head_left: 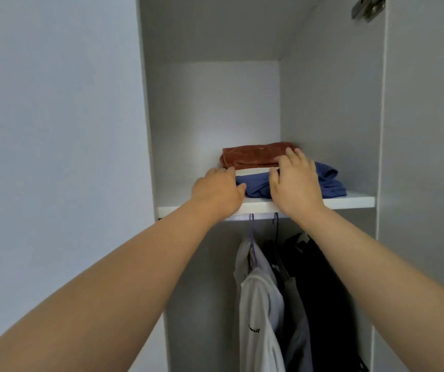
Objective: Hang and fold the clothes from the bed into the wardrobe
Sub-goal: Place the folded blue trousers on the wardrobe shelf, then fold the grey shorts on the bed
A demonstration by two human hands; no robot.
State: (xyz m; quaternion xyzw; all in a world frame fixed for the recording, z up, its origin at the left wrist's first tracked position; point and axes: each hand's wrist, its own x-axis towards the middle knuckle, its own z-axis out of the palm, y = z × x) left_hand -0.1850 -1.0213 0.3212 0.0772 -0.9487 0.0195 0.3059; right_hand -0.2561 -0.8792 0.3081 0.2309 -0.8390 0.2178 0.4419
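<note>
The folded blue garment (328,181) lies on the wardrobe shelf (349,201), near its front edge. Just behind it and touching it sits a folded rust-brown cloth (250,157). My right hand (293,183) rests flat on top of the blue garment, its grip apart, with the fingers spread and the tips reaching the rust-brown cloth. My left hand (218,191) is at the garment's left end, its grip also apart, with the thumb touching the blue fabric and the fingers lying along the shelf. Under the shelf, a white shirt (258,304) hangs on a purple hanger (251,237), with dark clothes (320,277) just beside it on the right. A pale wall (54,130) stands left of the wardrobe (331,103).
</note>
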